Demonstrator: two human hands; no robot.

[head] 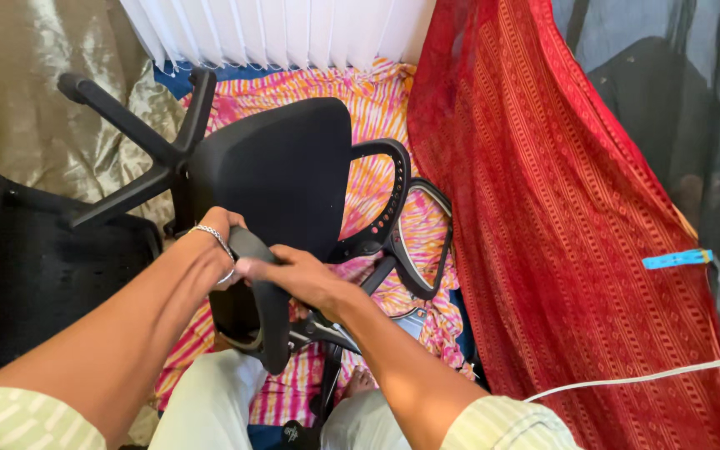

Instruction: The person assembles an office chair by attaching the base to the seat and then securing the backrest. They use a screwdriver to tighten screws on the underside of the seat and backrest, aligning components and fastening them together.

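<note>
1. One black office chair (pixel 277 167) is seen, tipped on its side on the pink-and-orange patterned cloth (pixel 381 100) spread over the floor; the underside of the seat faces the camera.
2. Two armrests are counted: one armrest (pixel 262 308) nearest the camera, a second perforated armrest (pixel 389 196) on the far side of the seat.
3. One star base (pixel 139 146) is visible at upper left; three spokes can be counted, the rest are hidden behind the seat.
4. One mesh backrest (pixel 43 267) lies at the left, just beside the seat.
5. Two hands are in view. The left hand (pixel 214 242), wearing a silver bracelet (pixel 214 237), is closed around the top of the near armrest.
6. The right hand (pixel 293 275) is curled on the same armrest from the other side, fingers wrapped over its edge; the two hands almost touch.
7. A loose black loop-shaped part (pixel 427 242) lies on the cloth right of the hands, possibly another arm frame; the view is poor there.
8. One red patterned fabric (pixel 560 217) hangs at the right, with one white cord (pixel 652 377) across its lower part.
</note>
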